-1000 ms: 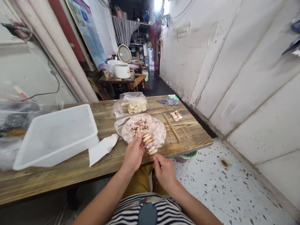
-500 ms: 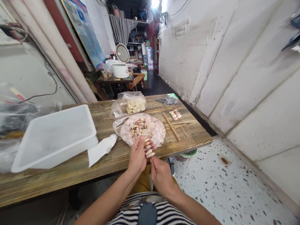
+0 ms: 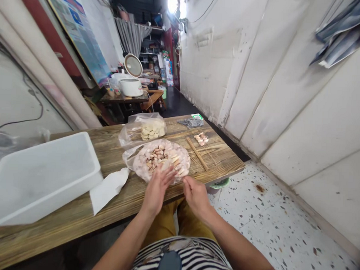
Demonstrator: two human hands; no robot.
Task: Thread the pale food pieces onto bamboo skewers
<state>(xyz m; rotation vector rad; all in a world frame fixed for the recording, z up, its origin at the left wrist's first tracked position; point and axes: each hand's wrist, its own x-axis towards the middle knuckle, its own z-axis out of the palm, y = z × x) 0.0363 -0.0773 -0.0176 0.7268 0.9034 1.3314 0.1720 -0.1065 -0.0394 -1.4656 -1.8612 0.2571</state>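
Observation:
My right hand [image 3: 196, 194] is closed in a pinch at the near end of a skewer of garlic cloves [image 3: 179, 165], which points away from me over the bag. The thin stick itself is mostly hidden by the cloves. To its left, my left hand [image 3: 158, 186] is open, fingers stretched and slightly blurred, apart from the skewer or barely touching it; I cannot tell which. Beneath both lies a clear plastic bag of loose garlic cloves [image 3: 158, 154]. Right of the bag are bare bamboo sticks [image 3: 197, 153], with threaded garlic cloves [image 3: 201, 139] beyond them.
On the wooden table [image 3: 115, 205] stand a white plastic tub [image 3: 45, 173] and a crumpled white tissue [image 3: 109, 189]. A bag of pale slices [image 3: 153, 128] and a grey crumpled cloth or glove [image 3: 191, 122] lie farther back. A rice cooker [image 3: 131, 87] sits on another table.
My left hand has let go of the garlic on the skewer and opened, its fingers spreading. My right hand still holds the skewer's near end. The view has shifted a little right.

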